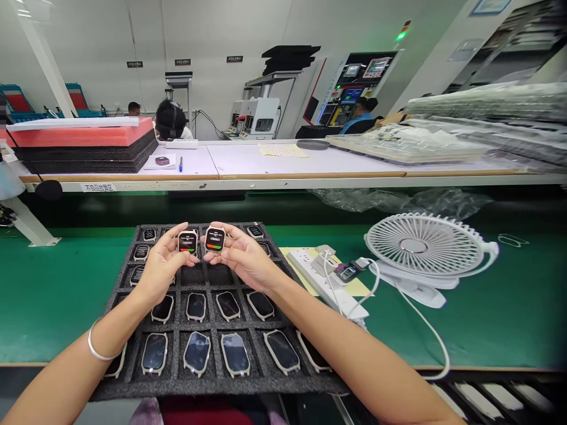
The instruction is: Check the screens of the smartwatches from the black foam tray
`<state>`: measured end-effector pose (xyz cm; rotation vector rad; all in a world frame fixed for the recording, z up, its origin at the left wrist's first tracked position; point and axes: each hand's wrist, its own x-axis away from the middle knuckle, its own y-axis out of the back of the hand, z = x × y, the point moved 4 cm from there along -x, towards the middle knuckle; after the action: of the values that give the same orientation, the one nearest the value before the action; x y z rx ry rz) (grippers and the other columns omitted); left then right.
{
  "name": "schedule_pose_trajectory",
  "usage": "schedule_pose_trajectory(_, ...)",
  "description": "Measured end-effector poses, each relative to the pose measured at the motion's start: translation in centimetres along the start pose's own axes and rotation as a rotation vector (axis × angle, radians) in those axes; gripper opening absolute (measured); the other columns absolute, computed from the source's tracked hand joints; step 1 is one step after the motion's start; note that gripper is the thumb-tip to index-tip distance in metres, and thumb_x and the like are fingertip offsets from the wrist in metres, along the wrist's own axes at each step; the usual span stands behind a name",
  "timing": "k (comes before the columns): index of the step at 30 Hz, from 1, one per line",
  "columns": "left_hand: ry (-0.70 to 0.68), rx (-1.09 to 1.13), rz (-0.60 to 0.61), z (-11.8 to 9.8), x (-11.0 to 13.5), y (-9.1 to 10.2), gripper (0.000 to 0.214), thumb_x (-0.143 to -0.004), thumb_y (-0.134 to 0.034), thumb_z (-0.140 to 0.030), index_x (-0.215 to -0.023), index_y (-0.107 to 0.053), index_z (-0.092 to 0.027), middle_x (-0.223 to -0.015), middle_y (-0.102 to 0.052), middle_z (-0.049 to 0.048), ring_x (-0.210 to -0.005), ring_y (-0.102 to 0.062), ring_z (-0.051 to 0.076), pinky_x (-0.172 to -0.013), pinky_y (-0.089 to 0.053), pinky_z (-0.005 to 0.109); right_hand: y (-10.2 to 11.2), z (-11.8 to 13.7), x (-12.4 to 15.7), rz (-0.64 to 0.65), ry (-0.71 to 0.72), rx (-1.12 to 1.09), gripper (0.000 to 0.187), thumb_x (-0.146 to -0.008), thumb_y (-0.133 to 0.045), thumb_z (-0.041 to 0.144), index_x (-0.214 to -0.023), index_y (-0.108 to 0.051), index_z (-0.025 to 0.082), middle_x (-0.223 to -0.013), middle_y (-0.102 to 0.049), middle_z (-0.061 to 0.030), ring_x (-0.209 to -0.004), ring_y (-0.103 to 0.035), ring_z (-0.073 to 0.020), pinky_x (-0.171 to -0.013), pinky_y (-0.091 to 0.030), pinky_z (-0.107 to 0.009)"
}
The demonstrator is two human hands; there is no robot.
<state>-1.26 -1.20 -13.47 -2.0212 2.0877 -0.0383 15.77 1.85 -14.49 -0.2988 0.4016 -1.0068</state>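
My left hand [162, 265] pinches a smartwatch body [188, 241] with a lit screen, held above the far part of a black foam tray [212, 382]. My right hand [241, 254] holds a second lit watch body [215, 238] right beside the first. Both screens show red and green bars. The tray's pockets hold several more watch bodies [196, 352] with dark screens; a few pockets under my hands are empty. A silver bangle [95, 349] sits on my left wrist.
The tray lies on a green belt [53, 295]. To the right are a white power strip [325, 284] with a charger and cable, and a white desk fan [423, 248]. Behind runs a white bench with stacked foam sheets [84, 144]. People sit farther back.
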Motion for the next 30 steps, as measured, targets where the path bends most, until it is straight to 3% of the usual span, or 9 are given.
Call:
schedule_pose_trajectory(9,-0.012,-0.058,0.003,0.36,-0.05,0.05,0.071,-0.069,-0.072,-0.017,-0.137,-0.053,-0.020,-0.117,-0.064,0.0071,-0.067,-0.066,0.009,-0.060,-0.053,0.023,-0.37,0.11,-0.06,0.031,0.022,0.054,0.048,-0.075,-0.069,0.013,-0.121,-0.057,0.023,-0.110,-0.073,-0.0058,-0.076,-0.072,-0.0140,-0.074,-0.056,-0.030)
schedule_pose_trajectory(18,-0.082,-0.046,0.032,-0.26,-0.34,-0.47,0.063,-0.069,-0.071,-0.014,-0.130,-0.056,-0.019,-0.110,-0.068,0.0050,-0.068,-0.069,0.010,-0.070,-0.059,0.027,-0.21,0.11,-0.53,0.040,0.073,0.117,0.048,-0.075,-0.068,0.013,-0.121,-0.057,0.023,-0.099,-0.071,-0.0025,-0.074,-0.070,-0.0143,-0.074,-0.057,-0.032)
schedule_pose_trajectory(30,-0.129,-0.068,0.028,-0.20,-0.64,-0.37,0.053,-0.071,-0.075,-0.019,-0.122,-0.060,-0.018,-0.096,-0.068,0.0019,-0.064,-0.068,0.010,-0.065,-0.060,0.026,-0.27,0.11,-0.59,0.046,0.096,0.135,0.047,-0.076,-0.073,0.018,-0.120,-0.058,0.023,-0.096,-0.070,-0.0021,-0.071,-0.068,-0.0134,-0.070,-0.056,-0.030)
